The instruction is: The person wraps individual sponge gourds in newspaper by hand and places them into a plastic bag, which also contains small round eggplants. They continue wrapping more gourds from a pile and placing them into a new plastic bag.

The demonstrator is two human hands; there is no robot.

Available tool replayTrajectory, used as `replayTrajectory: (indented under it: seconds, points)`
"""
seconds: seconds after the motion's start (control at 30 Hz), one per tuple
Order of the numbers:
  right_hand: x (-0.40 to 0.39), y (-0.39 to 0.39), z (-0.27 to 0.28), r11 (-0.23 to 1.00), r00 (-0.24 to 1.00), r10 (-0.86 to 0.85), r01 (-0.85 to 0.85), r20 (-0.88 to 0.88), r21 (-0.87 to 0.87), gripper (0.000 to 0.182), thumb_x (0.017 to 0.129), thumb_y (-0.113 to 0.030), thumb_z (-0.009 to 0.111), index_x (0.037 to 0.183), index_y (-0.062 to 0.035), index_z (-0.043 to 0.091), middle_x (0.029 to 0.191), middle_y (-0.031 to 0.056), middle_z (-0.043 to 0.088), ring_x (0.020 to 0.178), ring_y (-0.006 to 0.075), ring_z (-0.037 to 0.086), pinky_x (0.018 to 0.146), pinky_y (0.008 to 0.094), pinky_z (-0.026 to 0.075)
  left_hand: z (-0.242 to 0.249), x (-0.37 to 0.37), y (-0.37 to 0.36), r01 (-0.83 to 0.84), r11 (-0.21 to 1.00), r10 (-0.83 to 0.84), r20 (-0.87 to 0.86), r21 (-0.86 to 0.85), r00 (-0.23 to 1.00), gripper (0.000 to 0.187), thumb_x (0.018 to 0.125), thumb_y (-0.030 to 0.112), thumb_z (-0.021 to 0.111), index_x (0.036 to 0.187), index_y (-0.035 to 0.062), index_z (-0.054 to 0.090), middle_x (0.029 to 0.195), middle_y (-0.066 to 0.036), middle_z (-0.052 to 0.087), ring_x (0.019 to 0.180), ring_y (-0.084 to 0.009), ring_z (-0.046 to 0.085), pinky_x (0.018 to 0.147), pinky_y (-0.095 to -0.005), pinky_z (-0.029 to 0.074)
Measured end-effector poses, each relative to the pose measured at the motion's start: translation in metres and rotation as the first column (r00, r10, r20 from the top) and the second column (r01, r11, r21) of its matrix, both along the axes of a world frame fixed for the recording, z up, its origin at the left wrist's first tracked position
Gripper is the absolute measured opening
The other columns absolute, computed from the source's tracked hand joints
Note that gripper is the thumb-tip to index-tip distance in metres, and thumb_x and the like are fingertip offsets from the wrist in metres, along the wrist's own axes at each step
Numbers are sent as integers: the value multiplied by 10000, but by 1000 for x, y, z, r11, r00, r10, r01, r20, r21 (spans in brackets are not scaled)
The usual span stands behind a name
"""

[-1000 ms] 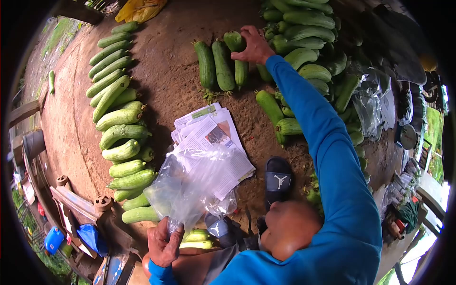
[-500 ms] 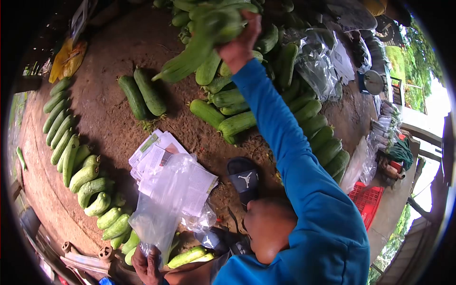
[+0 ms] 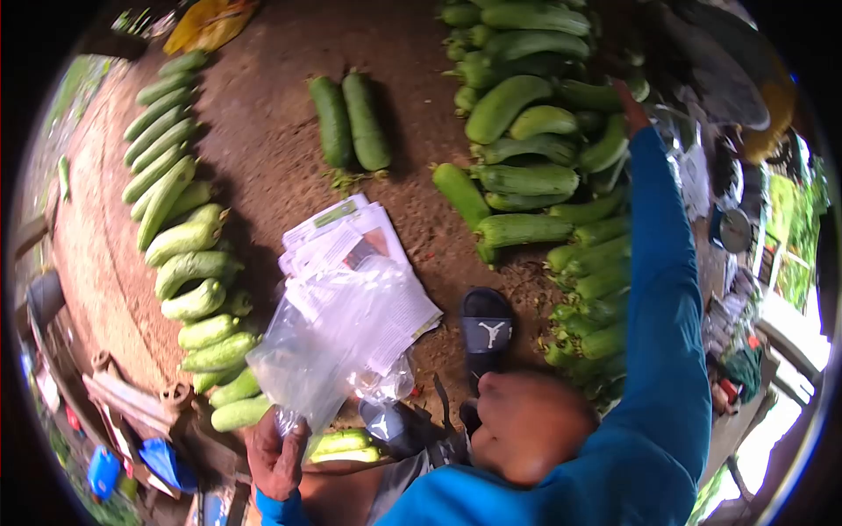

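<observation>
My left hand [image 3: 276, 456] is closed on the gathered end of a clear plastic bag [image 3: 307, 355], which drapes over a stack of printed paper sheets [image 3: 399, 307]. My right arm stretches far out to the pile of long green gourds [image 3: 526, 180]. There my right hand [image 3: 630, 103] is at the end of one gourd [image 3: 586, 95]; its fingers are in shadow and I cannot tell whether they grip it. Two darker green gourds [image 3: 364, 123] lie side by side on the soil beyond the papers.
A curved row of gourds [image 3: 189, 254] runs down the left side. Black sandals [image 3: 487, 333] are on my feet, by the papers. More gourds [image 3: 342, 445] lie close to my leg. Clear plastic [image 3: 693, 175] and a round scale-like object [image 3: 732, 230] are at the right.
My right hand, which held a gourd raised over the pile, has moved down and right to the pile's far side. My left hand still grips the bag. The view has shifted.
</observation>
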State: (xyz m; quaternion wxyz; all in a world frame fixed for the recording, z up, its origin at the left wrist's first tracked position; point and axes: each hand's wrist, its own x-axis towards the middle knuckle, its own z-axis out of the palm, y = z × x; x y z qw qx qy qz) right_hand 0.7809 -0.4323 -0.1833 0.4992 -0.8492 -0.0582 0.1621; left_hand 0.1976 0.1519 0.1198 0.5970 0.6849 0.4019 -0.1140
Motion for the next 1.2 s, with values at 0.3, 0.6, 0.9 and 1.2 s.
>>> replayTrajectory:
  seconds: [0.3, 0.6, 0.9, 1.2]
  points:
    - [-42, 195, 117, 408, 743, 250, 501, 621, -764, 727, 741, -599, 678, 1151, -5, 592, 1185, 222, 549, 1169, 358, 484, 1011, 509, 373, 13, -8, 11, 298, 940, -299, -21, 168, 954, 159, 872, 120, 618, 792, -11, 576, 566, -56, 555, 483, -152, 512, 483, -298, 387]
    - [-179, 520, 58, 664, 867, 494, -427, -69, -614, 936, 746, -692, 620, 1447, -129, 363, 1527, 198, 165, 1358, 497, 289, 1049, 593, 378, 15, -25, 12, 316, 923, -319, -22, 221, 947, 126, 843, 97, 622, 782, -5, 581, 554, -103, 538, 455, -238, 518, 467, -339, 380]
    - [-179, 571, -24, 822, 978, 210, -175, 3, -542, 1081, 650, -615, 737, 1506, -172, 247, 1580, 190, 14, 1423, 506, 54, 1092, 594, 310, 37, -24, 3, 351, 898, -355, -33, 267, 934, 108, 823, 93, 609, 778, -3, 588, 532, -88, 536, 427, -207, 530, 458, -318, 401]
    - [-171, 518, 15, 909, 890, 416, -411, 185, -68, 873, 662, -569, 763, 1325, -60, 508, 1342, 219, 474, 1279, 369, 412, 1037, 467, 379, 31, -18, 1, 376, 886, -395, 18, 273, 918, 105, 844, 85, 593, 794, -8, 584, 533, -66, 542, 440, -182, 537, 464, -300, 408]
